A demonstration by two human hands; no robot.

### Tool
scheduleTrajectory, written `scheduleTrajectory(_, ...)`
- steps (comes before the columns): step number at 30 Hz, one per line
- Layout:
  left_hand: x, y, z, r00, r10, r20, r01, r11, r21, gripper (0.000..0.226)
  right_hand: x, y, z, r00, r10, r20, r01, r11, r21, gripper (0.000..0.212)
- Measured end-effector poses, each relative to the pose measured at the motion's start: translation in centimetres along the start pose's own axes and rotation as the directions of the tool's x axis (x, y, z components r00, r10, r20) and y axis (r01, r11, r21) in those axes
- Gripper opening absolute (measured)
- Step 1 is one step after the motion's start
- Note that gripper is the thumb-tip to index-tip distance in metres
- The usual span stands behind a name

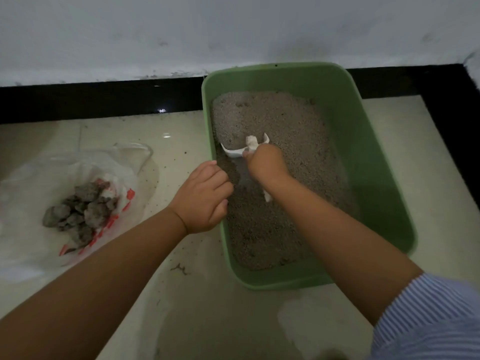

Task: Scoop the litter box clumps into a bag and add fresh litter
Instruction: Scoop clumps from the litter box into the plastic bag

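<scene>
The right hand (pixel 266 165) covers most of the white plastic scoop (pixel 235 152), so only its pale front edge and a short end of handle under the wrist show, and whether the scoop carries anything cannot be told. The left hand (pixel 205 197) hides the stretch of the green plastic litter box's (pixel 363 141) near-left rim where it rests, its fingertips out of sight (curled over the edge). The crumpled clear plastic bag (pixel 78 172) with red print runs off the left edge, its printed lettering too creased to read, and the striped blue-and-white sleeve (pixel 428 315) is cut by the right and bottom edges.
</scene>
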State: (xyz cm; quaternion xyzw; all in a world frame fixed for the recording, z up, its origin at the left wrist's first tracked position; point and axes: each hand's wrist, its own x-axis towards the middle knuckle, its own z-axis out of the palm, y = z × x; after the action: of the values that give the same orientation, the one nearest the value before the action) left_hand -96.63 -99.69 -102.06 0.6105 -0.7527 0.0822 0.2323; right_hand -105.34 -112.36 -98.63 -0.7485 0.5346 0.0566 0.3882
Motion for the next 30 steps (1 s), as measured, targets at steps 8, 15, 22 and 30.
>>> scheduleTrajectory(8, -0.1, -0.2, 0.1, 1.0, 0.01, 0.001, -0.01, 0.998, -0.063, 0.008, 1.0, 1.2, 2.1, 0.976, -0.072, -0.206, 0.076, 0.997, 0.015, 0.041)
scheduleTrajectory(15, -0.1, -0.1, -0.1, 0.999, -0.022, 0.03, 0.022, 1.0, -0.015, 0.03, 0.5, 3.0, 2.1, 0.929, -0.228, -0.29, 0.198, 0.972, -0.128, 0.041)
scheduleTrajectory(22, -0.1, 0.0, -0.1, 1.0, -0.001, 0.025, 0.001, 1.0, -0.021, 0.015, -0.4, 4.8, 1.8, 0.889, -0.286, -0.357, 0.266, 0.958, -0.107, 0.045)
scheduleTrajectory(30, -0.2, 0.1, -0.3, 1.0, -0.005, 0.029, 0.005, 1.0, 0.011, 0.016, -2.0, 5.7, 0.1, 0.84, -0.316, -0.44, 0.324, 0.944, -0.061, 0.037)
